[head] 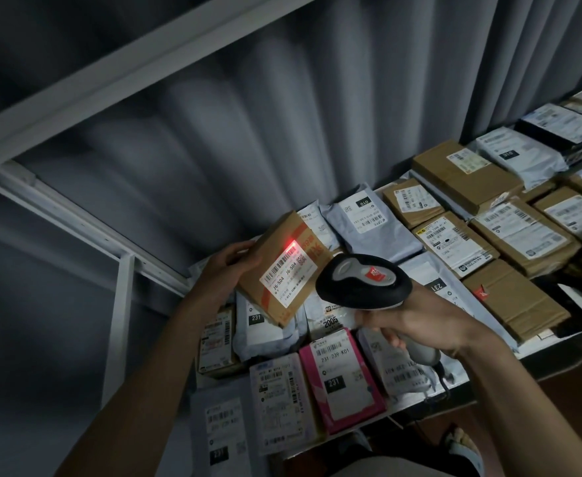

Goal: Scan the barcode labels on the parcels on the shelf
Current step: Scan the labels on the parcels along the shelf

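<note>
Red scanner light falls on the barcode label (284, 274) of a tilted cardboard parcel (280, 268) gripped by the left hand (229, 265) above the parcel-covered shelf (461, 385), while the right hand (417, 320) clasps the handheld scanner (363, 282) just beside it.

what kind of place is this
Probably a parcel pickup or sorting depot. Labelled parcels lie in rows on a white metal shelf; the right hand aims a handheld scanner whose red light hits the label of a cardboard box held by the left hand.
</note>
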